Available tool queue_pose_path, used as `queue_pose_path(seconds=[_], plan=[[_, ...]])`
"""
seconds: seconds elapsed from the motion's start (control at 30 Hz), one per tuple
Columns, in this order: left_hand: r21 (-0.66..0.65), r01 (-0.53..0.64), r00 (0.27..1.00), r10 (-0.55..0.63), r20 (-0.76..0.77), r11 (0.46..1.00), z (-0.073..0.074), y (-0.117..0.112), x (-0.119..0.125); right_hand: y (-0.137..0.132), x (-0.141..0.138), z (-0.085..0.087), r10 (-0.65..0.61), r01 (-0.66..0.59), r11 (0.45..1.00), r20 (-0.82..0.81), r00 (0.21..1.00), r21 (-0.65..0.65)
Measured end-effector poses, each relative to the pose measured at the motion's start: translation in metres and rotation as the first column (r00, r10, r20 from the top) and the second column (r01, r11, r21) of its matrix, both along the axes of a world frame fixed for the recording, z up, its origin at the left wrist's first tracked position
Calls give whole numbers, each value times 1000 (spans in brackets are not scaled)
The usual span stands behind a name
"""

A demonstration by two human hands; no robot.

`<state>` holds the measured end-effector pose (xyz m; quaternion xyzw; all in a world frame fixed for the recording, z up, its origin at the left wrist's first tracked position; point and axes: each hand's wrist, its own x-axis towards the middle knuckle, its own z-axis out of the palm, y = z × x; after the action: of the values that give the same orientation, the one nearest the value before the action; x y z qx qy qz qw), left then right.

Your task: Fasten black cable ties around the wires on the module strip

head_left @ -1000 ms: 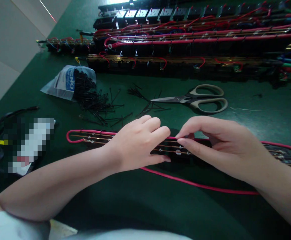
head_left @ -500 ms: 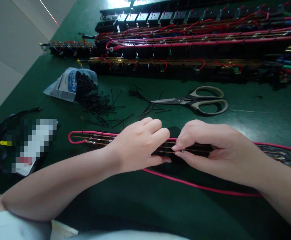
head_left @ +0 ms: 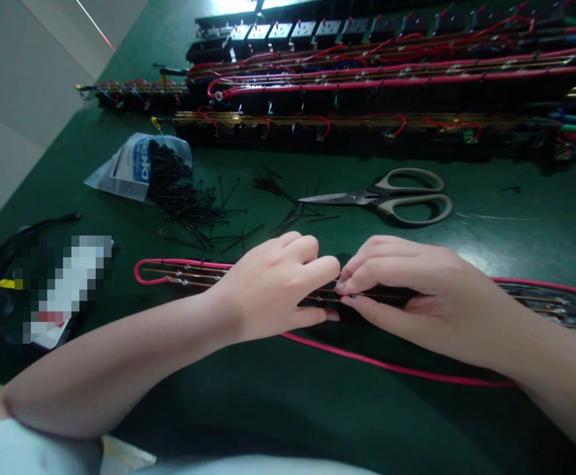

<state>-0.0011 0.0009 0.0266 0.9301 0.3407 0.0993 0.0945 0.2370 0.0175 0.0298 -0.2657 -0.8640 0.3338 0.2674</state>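
Note:
A long dark strip with brass-coloured bars [head_left: 196, 270] lies across the bench in front of me. Red wire [head_left: 150, 262] loops round its left end and runs along its far edge. My left hand [head_left: 288, 284] is closed over the strip's middle, fingers on the far side and thumb on the near side. Just right of it, my right hand [head_left: 396, 280] pinches a thin black cable tie between thumb and forefinger, close against the bars. Most of that tie is hidden by the fingers. A slack length of red wire [head_left: 391, 365] curves along the near side.
Beyond my hands lie scissors [head_left: 367, 196], loose black cable ties [head_left: 272, 186] and an open plastic bag [head_left: 127, 168] spilling more ties. Wired socket strips [head_left: 317, 125] line the back of the green bench [head_left: 317, 409]. A blurred-out white object [head_left: 74, 284] sits at left, near black cables [head_left: 0, 257].
My right hand has shifted slightly left, and its pinching fingertips are closer to my left forefinger. My left hand stays on the strip.

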Motion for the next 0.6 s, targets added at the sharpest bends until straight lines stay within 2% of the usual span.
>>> queue_pose_path(seconds=[0.6], plan=[[-78, -3, 999, 0, -44, 997, 2, 0, 3, 1, -2, -3, 8, -12, 997, 57, 998, 82]])
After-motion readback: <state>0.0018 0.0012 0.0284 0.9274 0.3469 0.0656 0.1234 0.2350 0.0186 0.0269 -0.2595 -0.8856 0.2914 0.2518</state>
